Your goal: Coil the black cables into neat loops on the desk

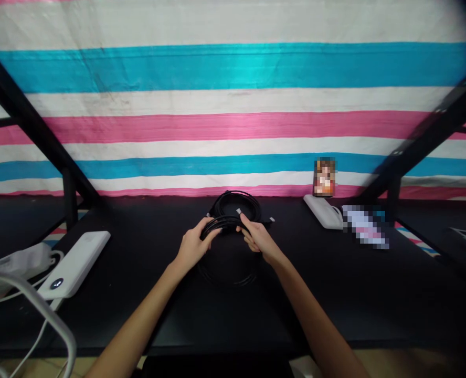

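A black cable (229, 219) wound into loops is held between my two hands above the black table. My left hand (196, 242) is closed round the left side of its loops, thumb on the near side. On the right side of the same loops, my right hand (256, 239) is closed with the thumb on top and the fingers curled below. A light-coloured plug end (239, 211) shows by my right thumb. Behind lies another round of black coiled cable (241, 195); I cannot tell whether it is separate. A fainter loop (236, 283) rests nearer me on the tabletop.
At left a white power bank (77, 265) lies beside a white adapter (24, 261) and white cables (55, 320). A grey-white device (323, 212) and a blurred phone-like screen (325, 177) stand at back right, near a blurred packet (364, 226). Black frame bars (40, 121) slant on both sides.
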`<state>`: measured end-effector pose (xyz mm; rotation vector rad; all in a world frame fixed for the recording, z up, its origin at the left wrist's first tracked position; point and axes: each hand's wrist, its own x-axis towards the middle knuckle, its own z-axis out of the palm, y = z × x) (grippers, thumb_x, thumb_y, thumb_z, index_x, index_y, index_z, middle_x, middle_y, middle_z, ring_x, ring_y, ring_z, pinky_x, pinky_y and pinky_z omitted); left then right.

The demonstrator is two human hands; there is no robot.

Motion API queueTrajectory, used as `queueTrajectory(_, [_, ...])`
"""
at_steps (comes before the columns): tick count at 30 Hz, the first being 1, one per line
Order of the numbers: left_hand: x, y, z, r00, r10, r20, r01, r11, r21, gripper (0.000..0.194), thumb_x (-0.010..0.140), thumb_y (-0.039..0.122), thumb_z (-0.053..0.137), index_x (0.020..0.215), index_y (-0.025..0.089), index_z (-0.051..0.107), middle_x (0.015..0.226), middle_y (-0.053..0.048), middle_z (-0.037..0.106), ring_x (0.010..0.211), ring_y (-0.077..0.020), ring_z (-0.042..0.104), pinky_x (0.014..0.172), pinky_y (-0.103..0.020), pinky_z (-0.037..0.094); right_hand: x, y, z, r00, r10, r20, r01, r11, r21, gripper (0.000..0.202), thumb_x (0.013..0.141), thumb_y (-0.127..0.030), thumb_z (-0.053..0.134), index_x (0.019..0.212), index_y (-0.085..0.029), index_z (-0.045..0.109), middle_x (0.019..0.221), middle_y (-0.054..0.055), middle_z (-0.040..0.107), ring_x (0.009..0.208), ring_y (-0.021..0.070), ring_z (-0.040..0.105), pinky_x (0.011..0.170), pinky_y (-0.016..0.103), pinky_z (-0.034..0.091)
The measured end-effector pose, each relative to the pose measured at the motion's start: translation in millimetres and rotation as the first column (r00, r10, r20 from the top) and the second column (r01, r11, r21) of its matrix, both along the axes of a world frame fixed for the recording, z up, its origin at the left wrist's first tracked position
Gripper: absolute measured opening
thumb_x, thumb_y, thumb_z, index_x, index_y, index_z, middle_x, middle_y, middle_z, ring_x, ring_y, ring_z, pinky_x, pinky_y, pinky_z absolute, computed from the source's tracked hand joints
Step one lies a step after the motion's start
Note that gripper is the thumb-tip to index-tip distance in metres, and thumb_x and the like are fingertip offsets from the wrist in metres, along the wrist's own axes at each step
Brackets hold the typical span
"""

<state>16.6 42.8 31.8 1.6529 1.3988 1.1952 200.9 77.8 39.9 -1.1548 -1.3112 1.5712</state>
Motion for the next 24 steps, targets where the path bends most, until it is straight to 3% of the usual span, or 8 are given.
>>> queueTrajectory(4, [-2.7,-0.3,-6.1,0.988,0.117,-0.105,-0.108,0.991,0.084,0.025,0.077,0.035,0.059,0.100,0.026,0.063,0.052,0.004,0.057,0.045,-0.0132,0.053,0.051,-0.021,0.038,-3.1,-2.7,-4.2,0.982,-0.118,0.144,0.082,0.969,0.234,0.038,0.071,-0.051,0.061,0.087,-0.017,0.060,0.043,-0.007,0.041,0.032,0.0056,0.035,0.027,0.016,0.024])
queueTrajectory(8, [-3.1,2.1,-13.1,0.993,0.120,0.014,-0.121,0.981,0.149,0.022,0.072,0.028,0.065,0.094,0.028,0.068,0.077,-0.002,0.068,0.063,-0.0179,0.061,0.061,-0.023,0.043,-2.6,-6.9,-4.0,0.976,-0.153,0.154,0.085,0.923,0.375,0.061,0.065,-0.039,0.070,0.120,-0.027,0.047,0.070,-0.002,0.056,0.041,0.0085,0.046,0.032,0.019,0.038])
queueTrajectory(11, [-1.9,2.0,-13.8,0.985,0.093,0.144,-0.108,0.989,0.102,0.025,0.069,0.025,0.067,0.094,0.027,0.068,0.092,-0.004,0.069,0.071,-0.0202,0.062,0.060,-0.024,0.045,-2.2,-8.6,-2.0,0.976,-0.115,0.187,0.016,0.887,0.462,0.047,0.072,-0.036,0.064,0.117,-0.028,0.052,0.084,0.001,0.059,0.041,0.0067,0.046,0.038,0.022,0.042])
queueTrajectory(13, [0.2,0.3,-11.4,0.973,0.067,0.220,-0.081,0.995,0.057,0.025,0.068,0.025,0.068,0.093,0.025,0.068,0.092,-0.005,0.069,0.065,-0.0181,0.062,0.051,-0.022,0.044,-2.5,-8.4,-0.7,0.975,-0.114,0.189,0.004,0.865,0.501,0.039,0.075,-0.035,0.061,0.113,-0.026,0.056,0.085,0.002,0.059,0.050,0.0088,0.051,0.046,0.022,0.045])
queueTrajectory(16, [5.7,-2.8,-6.2,0.962,0.010,0.274,-0.003,1.000,-0.025,0.020,0.072,0.031,0.064,0.090,0.021,0.065,0.068,-0.001,0.065,0.039,-0.0097,0.050,0.034,-0.019,0.032,-2.6,-6.7,1.1,0.978,-0.127,0.164,0.039,0.887,0.460,0.041,0.075,-0.035,0.062,0.113,-0.024,0.056,0.084,0.002,0.060,0.061,0.0117,0.054,0.051,0.022,0.046])
queueTrajectory(19, [10.9,-3.8,-1.5,0.942,-0.032,0.334,0.070,0.992,-0.101,0.025,0.075,0.038,0.061,0.090,0.018,0.060,0.047,0.007,0.050,0.026,-0.0057,0.036,0.029,-0.018,0.022,-0.6,-4.4,3.6,0.979,-0.108,0.172,0.044,0.940,0.338,0.039,0.072,-0.039,0.063,0.107,-0.020,0.059,0.071,0.000,0.056,0.047,0.0079,0.045,0.038,0.019,0.036])
queueTrajectory(21, [12.6,-3.2,1.2,0.917,-0.036,0.398,0.088,0.990,-0.111,0.029,0.076,0.038,0.061,0.095,0.017,0.056,0.042,0.010,0.042,0.028,-0.0053,0.036,0.032,-0.017,0.024,2.4,-2.9,6.1,0.987,-0.098,0.127,0.064,0.966,0.249,0.036,0.072,-0.042,0.064,0.100,-0.019,0.061,0.054,-0.005,0.046,0.037,0.0051,0.034,0.031,0.017,0.025])
queueTrajectory(24, [14.1,-2.7,3.4,0.859,-0.034,0.510,0.079,0.995,-0.067,0.030,0.078,0.036,0.060,0.099,0.017,0.054,0.042,0.010,0.041,0.041,-0.0069,0.047,0.046,-0.017,0.037,7.2,-0.6,10.8,0.977,-0.185,-0.106,0.197,0.974,0.116,0.034,0.069,-0.049,0.066,0.086,-0.022,0.054,0.044,-0.012,0.026,0.032,0.0033,0.020,0.028,0.015,0.013])
